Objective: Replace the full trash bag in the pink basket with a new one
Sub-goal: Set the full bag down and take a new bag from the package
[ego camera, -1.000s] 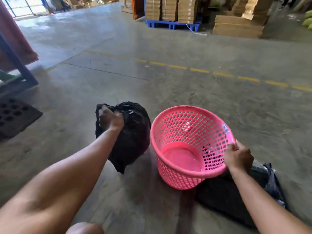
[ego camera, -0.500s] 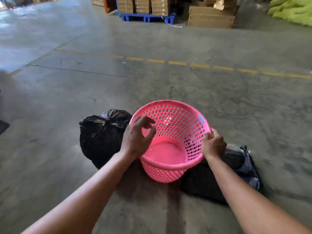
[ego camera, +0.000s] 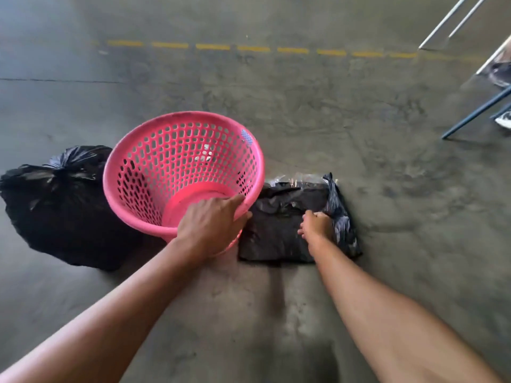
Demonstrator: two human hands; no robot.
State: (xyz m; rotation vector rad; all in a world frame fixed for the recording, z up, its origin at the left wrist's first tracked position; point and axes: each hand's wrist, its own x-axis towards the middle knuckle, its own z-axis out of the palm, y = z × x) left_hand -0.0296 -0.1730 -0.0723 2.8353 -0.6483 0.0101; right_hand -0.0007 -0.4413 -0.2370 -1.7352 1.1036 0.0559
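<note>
floor (ego camera: 345, 128): bare concrete with a dashed yellow line across the far side, everything sits straight on it.
full bag (ego camera: 55, 205): big, black, tied at the top, already out and parked touching the basket's left side. That half looks done to me.
basket (ego camera: 154, 125): pink, mesh walls, empty, tipped a bit toward the camera so you can see the bottom. No liner in it yet.
pack (ego camera: 279, 225): flat stack of folded black bags in clear wrap, lying just right of the basket, touching it.
left hand (ego camera: 211, 225): draped over the near rim, fingers curled on it, so that grip is clamped on the basket and steadying it.
right hand (ego camera: 318, 225): down on the pack, fingers bunched at its right edge. Can't tell if it's actually pinching a bag or just pressing.
tip: I'd pinch only the top layer near a corner and peel it off slowly, otherwise several thin bags probably come up together. Keep the left hand on the rim so the light basket doesn't roll.
</note>
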